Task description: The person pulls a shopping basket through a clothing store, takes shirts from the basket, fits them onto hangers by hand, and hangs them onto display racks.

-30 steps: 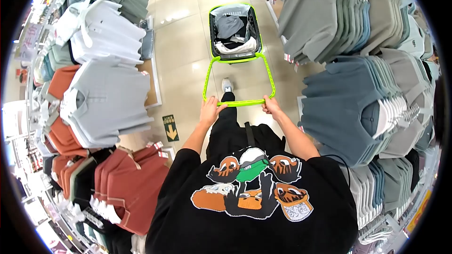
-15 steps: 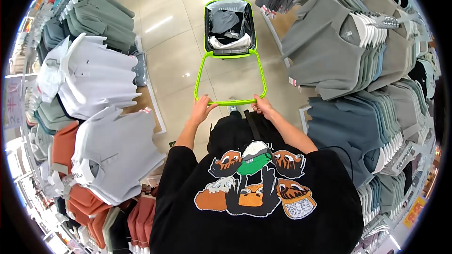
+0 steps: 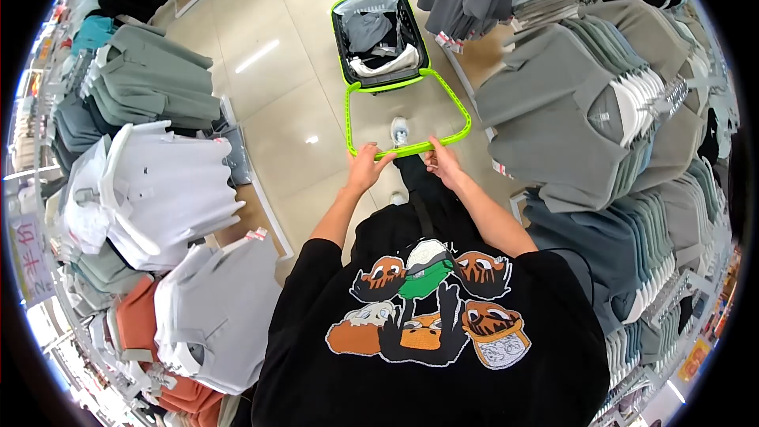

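Note:
A black rolling shopping basket (image 3: 341,59) with a lime-green rim stands on the floor ahead of me. Its lime-green pull handle (image 3: 456,137) reaches back toward my body, and I grip its crossbar with both hands. My left hand (image 3: 366,168) closes on the bar near its left corner. My right hand (image 3: 443,163) pinches the same bar a short way to the right. Inside the basket lie a crumpled grey cloth (image 3: 368,31), a white cloth (image 3: 385,66) and some dark items I cannot make out.
Racks flank the aisle of pale tiled floor (image 3: 292,111). White shirts (image 3: 170,190) and green shirts (image 3: 154,79) hang at left; grey shirts (image 3: 553,99) and blue-grey shirts (image 3: 585,245) at right. My white shoe (image 3: 400,131) is beneath the handle.
The handle has swung, its right end now farther forward, and the basket has turned slightly. Both hands moved forward with the bar. A shoe has stepped ahead, and the racks have shifted in view.

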Tool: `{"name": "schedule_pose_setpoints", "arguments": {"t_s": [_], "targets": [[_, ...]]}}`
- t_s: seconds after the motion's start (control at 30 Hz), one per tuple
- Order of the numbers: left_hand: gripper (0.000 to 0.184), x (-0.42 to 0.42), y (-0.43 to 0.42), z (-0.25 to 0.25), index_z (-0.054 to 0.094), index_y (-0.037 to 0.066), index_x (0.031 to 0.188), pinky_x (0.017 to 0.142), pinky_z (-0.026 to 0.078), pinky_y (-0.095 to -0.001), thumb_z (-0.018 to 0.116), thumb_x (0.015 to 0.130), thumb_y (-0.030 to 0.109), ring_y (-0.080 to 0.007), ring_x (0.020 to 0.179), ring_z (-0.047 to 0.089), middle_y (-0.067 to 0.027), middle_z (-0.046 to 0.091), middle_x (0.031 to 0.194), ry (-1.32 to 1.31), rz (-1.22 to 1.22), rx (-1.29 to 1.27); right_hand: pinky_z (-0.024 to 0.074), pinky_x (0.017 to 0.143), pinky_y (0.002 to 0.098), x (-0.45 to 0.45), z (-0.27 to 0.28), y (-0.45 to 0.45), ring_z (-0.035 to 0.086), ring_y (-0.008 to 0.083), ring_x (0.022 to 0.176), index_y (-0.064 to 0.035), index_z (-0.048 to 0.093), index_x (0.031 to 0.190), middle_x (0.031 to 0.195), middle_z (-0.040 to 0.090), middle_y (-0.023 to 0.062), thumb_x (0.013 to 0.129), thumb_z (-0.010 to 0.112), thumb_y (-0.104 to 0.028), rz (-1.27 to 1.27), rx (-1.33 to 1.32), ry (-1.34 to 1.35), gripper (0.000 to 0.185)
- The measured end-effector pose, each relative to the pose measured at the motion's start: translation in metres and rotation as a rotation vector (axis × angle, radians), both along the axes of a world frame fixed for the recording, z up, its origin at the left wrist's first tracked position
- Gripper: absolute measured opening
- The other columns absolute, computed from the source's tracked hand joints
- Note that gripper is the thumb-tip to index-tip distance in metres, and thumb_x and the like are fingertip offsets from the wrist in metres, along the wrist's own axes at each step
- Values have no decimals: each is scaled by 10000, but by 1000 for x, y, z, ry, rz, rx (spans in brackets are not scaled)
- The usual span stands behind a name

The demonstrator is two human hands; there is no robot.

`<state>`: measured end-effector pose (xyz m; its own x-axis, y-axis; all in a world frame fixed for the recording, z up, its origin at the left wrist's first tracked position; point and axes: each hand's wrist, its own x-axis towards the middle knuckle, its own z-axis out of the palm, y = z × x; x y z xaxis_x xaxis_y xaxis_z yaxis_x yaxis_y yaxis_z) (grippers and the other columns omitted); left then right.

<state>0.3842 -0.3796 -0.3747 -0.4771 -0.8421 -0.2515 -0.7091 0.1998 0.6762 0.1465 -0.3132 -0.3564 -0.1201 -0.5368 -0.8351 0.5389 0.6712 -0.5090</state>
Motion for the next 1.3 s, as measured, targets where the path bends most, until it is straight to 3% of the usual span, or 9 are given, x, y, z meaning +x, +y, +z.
{"name": "schedule_pose_setpoints", "arguments": {"t_s": [0.23, 0.33, 0.47, 0.6, 0.7, 0.73, 0.9, 1.1, 1.3], "targets": [[541, -58, -81, 2, 708, 15, 977, 1046, 253, -689, 677, 893, 549, -322, 1234, 559, -170, 664, 1221, 77, 8, 7, 455, 583, 248, -1, 18, -92, 579, 82, 637, -152, 588, 862, 707, 586, -34, 944, 654, -509, 76, -44, -20, 372], [530, -89, -107, 7, 687, -14, 875, 862, 417, -490, 679, 910, 515, -364, 964, 626, -184, 680, 899, 43, 39, -67, 459, 568, 256, -14, 15, -125, 567, 95, 596, -140, 593, 840, 669, 560, -27, 935, 658, -471, 16, -56, 25, 350], [611, -130, -138, -1, 655, -49, 724, 709, 455, -491, 651, 932, 526, -393, 740, 635, -244, 629, 715, 77, 30, -11, 454, 535, 272, -45, 2, -156, 541, 102, 553, -100, 610, 835, 630, 518, -19, 928, 645, -425, -60, -69, 142, 341], [624, -161, -160, -7, 666, -64, 776, 678, 466, -493, 630, 942, 536, -382, 717, 652, -259, 648, 727, 75, 11, 197, 451, 507, 274, -68, -6, -178, 531, 104, 534, -43, 601, 835, 642, 541, 4, 932, 665, -421, -157, -114, 316, 396], [614, -184, -186, -8, 702, -14, 950, 973, 282, -751, 581, 933, 588, -433, 1019, 655, -237, 713, 953, -1, -27, 399, 443, 508, 279, -79, -3, -192, 535, 104, 545, -20, 613, 902, 674, 564, 12, 934, 688, -401, -265, -115, 312, 389], [614, -192, -196, 5, 702, -14, 950, 973, 282, -751, 581, 933, 588, -433, 1019, 655, -237, 713, 953, -1, -41, 395, 443, 508, 279, -81, 0, -197, 535, 104, 545, -20, 613, 902, 674, 564, 12, 934, 688, -401, -279, -117, 315, 389], [678, -214, -219, 32, 585, -112, 1155, 901, 505, -466, 643, 896, 512, -429, 1034, 669, -304, 681, 1049, -39, -285, 482, 472, 576, 280, -77, 4, -207, 568, 114, 641, -45, 638, 908, 783, 605, 28, 924, 700, -410, -328, -224, 505, 371], [704, -214, -237, 51, 464, -93, 1308, 1031, 435, -407, 711, 868, 399, -312, 1229, 570, -238, 596, 1268, 183, -555, 799, 473, 583, 291, -70, 23, -210, 595, 129, 673, -4, 659, 902, 769, 609, 49, 871, 740, -345, -443, -89, 440, 352], [653, -198, -265, 54, 429, -45, 1372, 1071, 389, -354, 700, 872, 275, -237, 1224, 536, -148, 573, 1272, 87, -723, 950, 465, 605, 296, -33, 25, -223, 574, 130, 660, 7, 659, 858, 768, 624, 42, 844, 699, -281, -696, -29, 546, 291]]}}
